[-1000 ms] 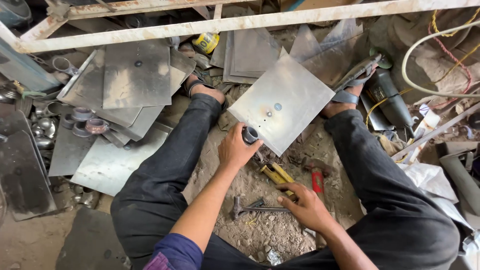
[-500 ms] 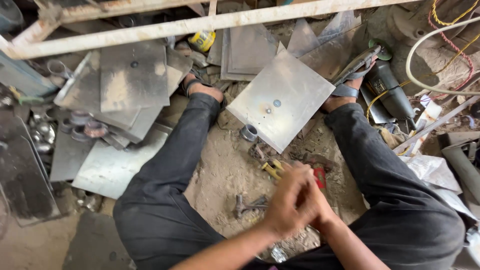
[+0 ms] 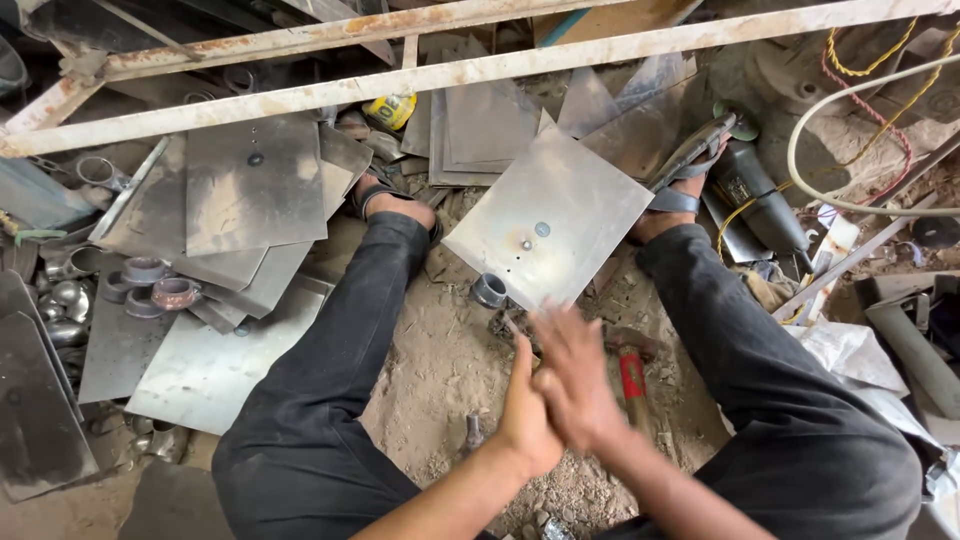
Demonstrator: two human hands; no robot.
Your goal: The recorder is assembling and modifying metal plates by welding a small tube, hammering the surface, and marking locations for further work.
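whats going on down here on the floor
A person sits on the sandy ground with legs spread, and the left hand and right hand are pressed together, holding nothing. Just beyond them lies a square metal sheet with small holes, a short metal ring at its near edge. A red-handled tool lies beside the right hand. More metal sheets are stacked by the left leg, and an angle grinder sits by the right foot.

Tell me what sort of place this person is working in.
Most likely a small metal fabrication or welding workshop with a dirt floor. Signs: cut square steel sheets and stacked grey sheets on the ground, a rusty painted angle-iron frame overhead, and a dark angle grinder by the right foot.
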